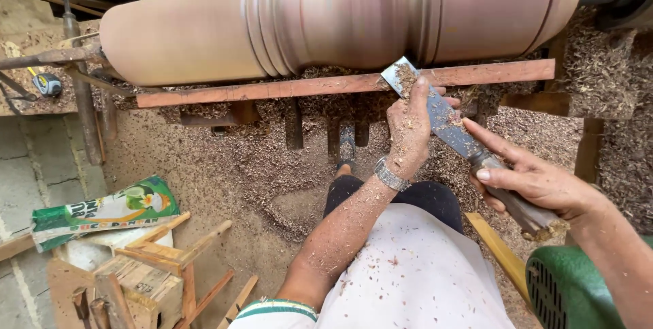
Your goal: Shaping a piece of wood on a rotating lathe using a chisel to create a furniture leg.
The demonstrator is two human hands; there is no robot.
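Fingers (435,91) of left hand (410,132) curling over chisel (445,125) blade on tool rest (340,85); right hand (537,183) gripping handle, edge meeting turned wood (340,19), upper frame.

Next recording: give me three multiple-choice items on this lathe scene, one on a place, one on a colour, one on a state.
1. Where does the chisel blade rest?
A. On the tool rest
B. On the floor
C. In the wooden crate

2. What colour is the housing at lower right?
A. Red
B. Green
C. Yellow

3. How is the chisel held?
A. One hand only
B. Lying loose
C. Both hands

Answers: 1 A, the blade lies across the bar under the turned wood. 2 B, it is plainly green. 3 C, the left hand presses the blade and the right hand grips the handle.
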